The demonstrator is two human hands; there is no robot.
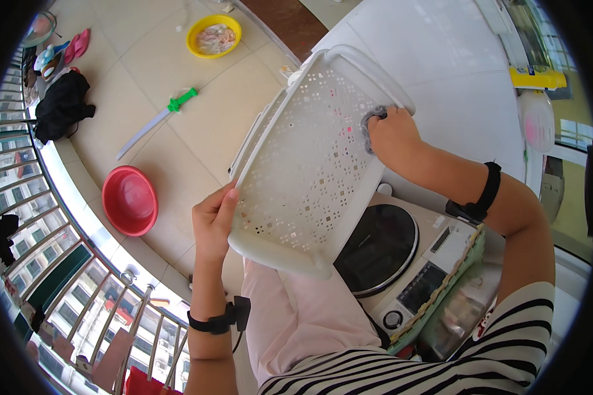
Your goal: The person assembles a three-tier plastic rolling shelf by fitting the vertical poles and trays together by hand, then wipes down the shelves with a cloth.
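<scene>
Basket: white and perforated, it tilts before me at the centre of my view.
Left fingers: I grip the basket's rim at its eight o'clock.
Right fingers: at the basket's two o'clock, I clutch a grey cloth against its inner side.
Cooktop: black and round, it sits at my four o'clock.
Floor: I see a red basin at nine o'clock, a yellow basin at eleven.

Large beige tiles cover the floor, bordered at the top by a dark brown strip. A low pale kerb runs along the left beneath metal railings; windowed buildings stand beyond. A white tiled wall rises on the right. Daylight is bright and soft.
</scene>
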